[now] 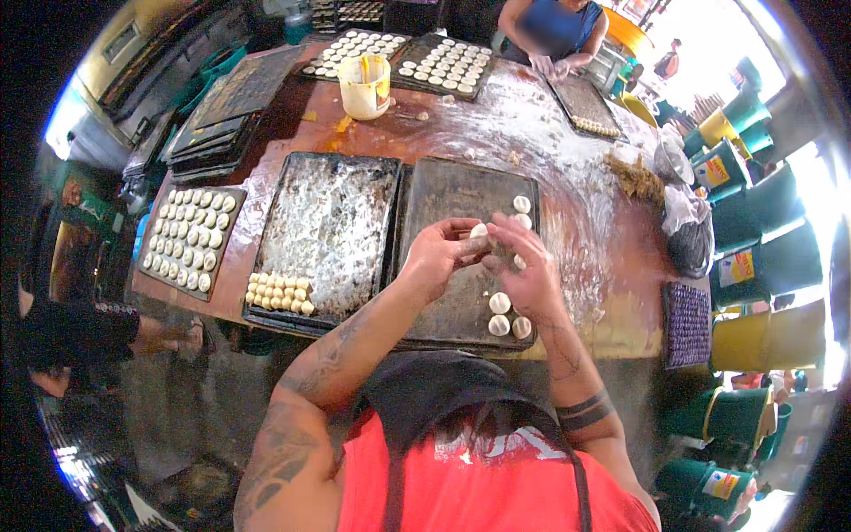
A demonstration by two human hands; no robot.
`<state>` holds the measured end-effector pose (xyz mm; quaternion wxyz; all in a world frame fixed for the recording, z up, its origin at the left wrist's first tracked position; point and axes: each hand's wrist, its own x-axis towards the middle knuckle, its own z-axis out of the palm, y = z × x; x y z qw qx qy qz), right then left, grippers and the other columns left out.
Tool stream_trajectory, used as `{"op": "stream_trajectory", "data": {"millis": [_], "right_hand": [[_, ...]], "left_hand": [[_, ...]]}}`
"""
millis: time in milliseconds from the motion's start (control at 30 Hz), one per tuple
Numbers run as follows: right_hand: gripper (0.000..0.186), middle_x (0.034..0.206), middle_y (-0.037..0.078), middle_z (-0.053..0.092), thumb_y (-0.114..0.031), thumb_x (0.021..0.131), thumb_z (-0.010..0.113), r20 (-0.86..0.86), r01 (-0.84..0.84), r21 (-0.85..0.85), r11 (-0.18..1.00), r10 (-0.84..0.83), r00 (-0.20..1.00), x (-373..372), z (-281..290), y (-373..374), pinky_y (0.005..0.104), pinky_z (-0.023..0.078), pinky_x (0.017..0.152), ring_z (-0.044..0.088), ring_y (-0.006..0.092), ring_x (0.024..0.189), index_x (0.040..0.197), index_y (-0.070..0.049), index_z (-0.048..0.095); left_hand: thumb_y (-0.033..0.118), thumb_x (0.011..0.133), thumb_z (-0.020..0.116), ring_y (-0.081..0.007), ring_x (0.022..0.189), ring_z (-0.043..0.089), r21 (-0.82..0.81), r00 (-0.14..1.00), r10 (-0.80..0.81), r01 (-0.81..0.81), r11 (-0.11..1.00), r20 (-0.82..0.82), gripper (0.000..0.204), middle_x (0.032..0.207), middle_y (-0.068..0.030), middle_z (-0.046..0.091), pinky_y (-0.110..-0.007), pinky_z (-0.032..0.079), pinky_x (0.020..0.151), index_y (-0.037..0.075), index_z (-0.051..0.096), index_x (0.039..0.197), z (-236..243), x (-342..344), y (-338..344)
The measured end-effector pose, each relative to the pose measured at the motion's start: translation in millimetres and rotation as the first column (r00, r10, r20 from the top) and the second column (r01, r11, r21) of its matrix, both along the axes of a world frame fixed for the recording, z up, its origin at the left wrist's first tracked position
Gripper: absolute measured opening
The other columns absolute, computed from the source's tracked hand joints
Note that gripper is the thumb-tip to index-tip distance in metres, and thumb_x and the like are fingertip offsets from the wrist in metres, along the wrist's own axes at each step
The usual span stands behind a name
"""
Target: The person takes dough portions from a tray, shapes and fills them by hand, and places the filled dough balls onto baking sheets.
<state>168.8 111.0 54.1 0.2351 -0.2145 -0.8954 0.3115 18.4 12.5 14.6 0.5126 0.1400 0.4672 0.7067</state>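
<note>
Dough piece point(480, 231), pale, small: pinched between fingertips of both hands above dark baking tray point(443, 195). Left hand point(436, 254): fingers curled, closed on the piece. Right hand point(525, 270): fingers bent, tips closed on the same piece. Shaped rounds point(500, 303) lie on the tray below. Floured tray point(328, 222) adjoins at left; floured wooden table point(567, 168) beneath.

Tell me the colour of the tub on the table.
Cream tub, orange-smeared; head view.

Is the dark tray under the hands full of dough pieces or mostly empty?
Mostly empty. The dark tray holds only a few dough pieces along its right side; the rest is bare, floury metal.
</note>
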Motion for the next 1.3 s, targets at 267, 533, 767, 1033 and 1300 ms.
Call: {"op": "stream_trajectory", "data": {"millis": [267, 533, 767, 1033, 1300], "right_hand": [[0.037, 0.109, 0.012, 0.071, -0.011, 0.066, 0.088, -0.086, -0.309, 0.108, 0.945, 0.318, 0.944, 3, -18, 28, 0.0428, 0.054, 0.09, 0.069, 0.0309, 0.101, 0.095, -0.004, 0.065], [0.032, 0.103, 0.005, 0.07, -0.004, 0.088, 0.075, -0.078, 0.095, -0.661, 0.745, -0.194, 0.978, 25, -74, 21, 0.0286, 0.054, 0.088, 0.064, 0.0127, 0.097, 0.119, -0.002, 0.067], [0.027, 0.101, 0.008, 0.073, -0.004, 0.09, 0.07, 0.26, 0.223, -0.156, 0.962, -0.177, 0.949, 49, -155, 68, 0.0372, 0.054, 0.083, 0.066, 0.0237, 0.092, 0.117, -0.002, 0.071], [0.064, 0.148, 0.022, 0.051, -0.024, 0.089, 0.066, 0.337, -0.077, 0.43, 0.9, -0.081, 0.938, 65, -173, 22, 0.0516, 0.038, 0.114, 0.049, 0.0408, 0.134, 0.144, 0.005, 0.049], [0.038, 0.13, 0.022, 0.063, -0.02, 0.095, 0.067, 0.027, 0.496, 0.021, 0.868, -0.496, 0.868, 194, -179, 149, 0.0419, 0.052, 0.098, 0.062, 0.0357, 0.119, 0.126, 0.001, 0.068]], "left_hand": [[0.023, 0.091, 0.079, -0.0213, 0.101, 0.069, 0.263, 0.885, -0.346, 0.269, 0.926, 0.312, 0.034, 0.111, -0.0083, 0.071, -0.038, 0.055, 0.09, 0.002, 0.069, 0.117, -25, 36, 12], [0.008, 0.094, 0.072, -0.0198, 0.091, 0.073, -0.047, 0.832, 0.113, -0.164, 0.985, -0.543, 0.032, 0.106, -0.0109, 0.076, -0.032, 0.059, 0.087, -0.004, 0.069, 0.123, -32, 51, 18], [0.002, 0.092, 0.067, -0.0292, 0.147, 0.045, -0.133, 0.766, -0.084, -0.003, 0.991, -0.638, 0.072, 0.152, -0.026, 0.05, -0.04, 0.036, 0.12, 0.0, 0.035, 0.156, -94, 60, 8], [0.011, 0.093, 0.069, -0.023, 0.118, 0.066, -0.343, 0.824, -0.246, 0.067, 0.937, -0.51, 0.038, 0.125, -0.0138, 0.071, -0.036, 0.051, 0.103, 0.002, 0.063, 0.129, -93, 31, -33], [0.022, 0.087, 0.069, -0.0402, 0.091, 0.069, -0.548, 0.283, -0.484, -0.59, 0.594, -0.828, 0.02, 0.096, -0.0193, 0.071, -0.049, 0.055, 0.083, 0.004, 0.069, 0.096, -129, -102, -157]]}}
